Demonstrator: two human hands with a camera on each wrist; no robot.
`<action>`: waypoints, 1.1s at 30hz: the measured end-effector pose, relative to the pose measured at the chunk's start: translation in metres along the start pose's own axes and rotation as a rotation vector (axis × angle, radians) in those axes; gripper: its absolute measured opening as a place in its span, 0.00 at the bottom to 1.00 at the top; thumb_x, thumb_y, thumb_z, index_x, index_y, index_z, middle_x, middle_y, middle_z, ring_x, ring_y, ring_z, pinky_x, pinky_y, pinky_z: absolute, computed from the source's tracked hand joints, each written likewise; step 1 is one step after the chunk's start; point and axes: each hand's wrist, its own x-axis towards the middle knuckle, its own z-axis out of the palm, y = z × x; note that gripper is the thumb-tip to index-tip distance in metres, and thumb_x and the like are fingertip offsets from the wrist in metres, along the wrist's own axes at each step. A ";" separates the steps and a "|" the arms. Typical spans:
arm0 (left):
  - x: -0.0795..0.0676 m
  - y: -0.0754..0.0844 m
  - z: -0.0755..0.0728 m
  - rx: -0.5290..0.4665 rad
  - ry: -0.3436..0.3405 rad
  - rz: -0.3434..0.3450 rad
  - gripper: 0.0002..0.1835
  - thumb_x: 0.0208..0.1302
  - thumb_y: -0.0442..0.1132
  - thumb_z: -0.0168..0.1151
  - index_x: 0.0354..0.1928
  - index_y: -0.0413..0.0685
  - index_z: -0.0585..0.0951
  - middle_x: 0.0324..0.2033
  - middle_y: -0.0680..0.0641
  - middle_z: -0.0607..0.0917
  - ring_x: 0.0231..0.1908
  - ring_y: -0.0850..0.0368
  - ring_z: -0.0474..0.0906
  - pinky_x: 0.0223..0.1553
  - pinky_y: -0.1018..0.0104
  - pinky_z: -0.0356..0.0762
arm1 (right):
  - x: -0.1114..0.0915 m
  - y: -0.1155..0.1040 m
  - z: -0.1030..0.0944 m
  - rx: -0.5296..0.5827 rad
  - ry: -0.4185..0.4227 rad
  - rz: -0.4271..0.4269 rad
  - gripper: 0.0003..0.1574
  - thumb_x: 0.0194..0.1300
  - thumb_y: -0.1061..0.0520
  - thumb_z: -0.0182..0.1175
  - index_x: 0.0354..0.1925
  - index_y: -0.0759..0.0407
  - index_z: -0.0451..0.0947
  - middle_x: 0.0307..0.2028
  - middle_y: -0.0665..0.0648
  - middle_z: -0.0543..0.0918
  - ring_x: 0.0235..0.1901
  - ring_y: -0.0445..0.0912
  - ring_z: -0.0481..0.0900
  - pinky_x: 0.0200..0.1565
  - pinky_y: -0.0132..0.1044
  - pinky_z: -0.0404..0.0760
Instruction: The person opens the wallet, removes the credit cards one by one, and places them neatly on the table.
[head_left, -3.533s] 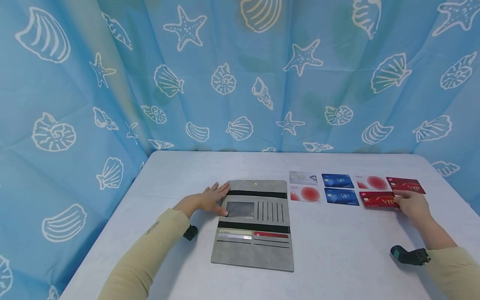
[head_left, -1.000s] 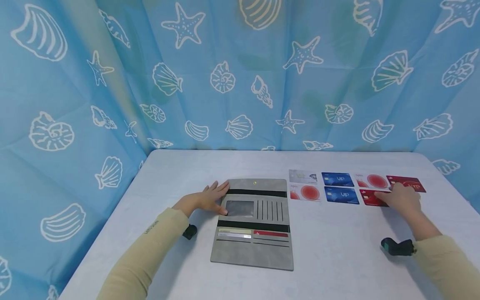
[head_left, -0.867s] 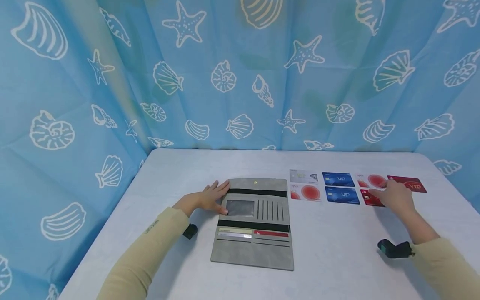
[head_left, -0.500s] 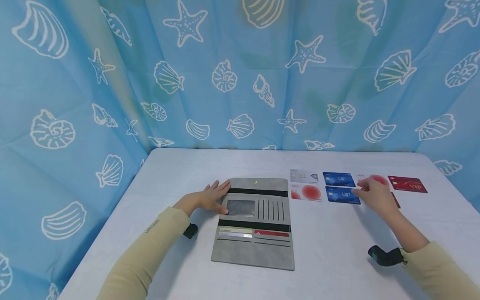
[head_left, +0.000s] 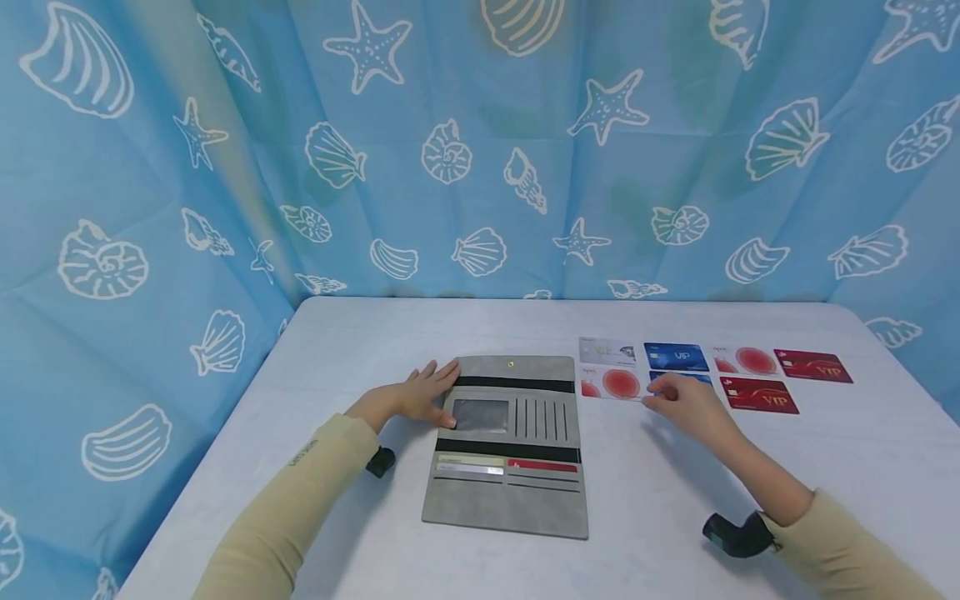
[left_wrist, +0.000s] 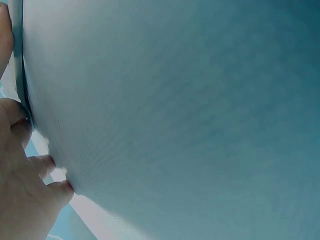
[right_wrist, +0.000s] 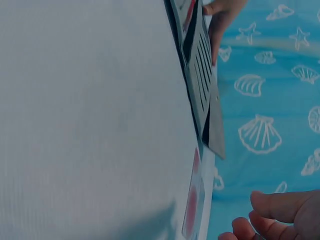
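Note:
My left hand lies with spread fingers at the left edge of an unfolded grey wallet, its thumb on the wallet's edge. In the left wrist view, its fingertips rest on the white cloth. My right hand hovers with loosely bent fingers over the lower blue card, covering most of it. Its fingertips are near the corner of a white card with a red circle. The right wrist view shows nothing between the thumb and fingers.
Several other cards lie in two rows right of the wallet: a silver card, a blue card, a second red-circle card and two red cards. Card edges show in the wallet's lower slots. A blue shell-print curtain hangs behind the table.
My right hand has let go of the lower red card, which now lies below the upper row, and has moved left over the lower blue card. My left hand stays at the wallet.

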 end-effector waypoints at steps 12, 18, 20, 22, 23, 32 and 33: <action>-0.001 0.000 -0.002 -0.005 -0.004 0.004 0.52 0.56 0.57 0.60 0.72 0.48 0.40 0.72 0.48 0.37 0.70 0.43 0.27 0.68 0.48 0.29 | -0.003 -0.027 0.032 0.067 -0.108 -0.016 0.13 0.58 0.59 0.62 0.40 0.65 0.77 0.30 0.55 0.77 0.29 0.45 0.71 0.33 0.33 0.79; 0.000 0.000 -0.001 -0.004 -0.009 -0.006 0.52 0.56 0.57 0.60 0.72 0.48 0.40 0.72 0.49 0.36 0.70 0.44 0.27 0.68 0.48 0.29 | -0.003 -0.039 0.045 0.090 -0.187 -0.025 0.09 0.57 0.60 0.62 0.36 0.63 0.77 0.26 0.53 0.76 0.26 0.44 0.71 0.32 0.33 0.79; 0.001 0.000 -0.001 -0.001 -0.006 -0.004 0.52 0.56 0.57 0.60 0.72 0.48 0.40 0.72 0.49 0.36 0.70 0.44 0.27 0.68 0.48 0.29 | -0.005 -0.042 0.049 0.093 -0.221 -0.035 0.08 0.57 0.61 0.62 0.35 0.63 0.77 0.24 0.53 0.75 0.25 0.43 0.71 0.31 0.32 0.78; 0.001 -0.001 -0.001 0.003 -0.004 0.001 0.52 0.56 0.57 0.60 0.72 0.48 0.40 0.72 0.49 0.36 0.70 0.44 0.27 0.68 0.48 0.29 | -0.007 -0.045 0.053 0.098 -0.249 -0.046 0.07 0.56 0.61 0.62 0.34 0.63 0.77 0.24 0.52 0.75 0.24 0.43 0.71 0.30 0.32 0.78; 0.001 -0.001 -0.001 0.007 -0.005 0.004 0.52 0.56 0.57 0.60 0.72 0.48 0.40 0.72 0.49 0.36 0.70 0.44 0.27 0.68 0.48 0.29 | -0.009 -0.046 0.055 0.104 -0.261 -0.054 0.06 0.56 0.62 0.63 0.33 0.64 0.77 0.24 0.52 0.75 0.24 0.42 0.71 0.29 0.32 0.77; 0.001 -0.001 -0.001 0.003 -0.001 0.020 0.52 0.56 0.57 0.60 0.72 0.47 0.41 0.72 0.48 0.37 0.70 0.43 0.28 0.68 0.47 0.29 | -0.014 -0.050 0.067 0.076 -0.323 -0.084 0.06 0.55 0.60 0.64 0.24 0.59 0.78 0.20 0.49 0.74 0.21 0.41 0.69 0.25 0.29 0.73; 0.001 -0.001 -0.001 0.002 -0.002 0.018 0.52 0.56 0.57 0.60 0.72 0.47 0.40 0.72 0.48 0.37 0.70 0.43 0.28 0.68 0.47 0.29 | -0.014 -0.050 0.068 0.069 -0.325 -0.085 0.07 0.55 0.60 0.64 0.23 0.59 0.78 0.19 0.49 0.74 0.21 0.41 0.69 0.25 0.28 0.72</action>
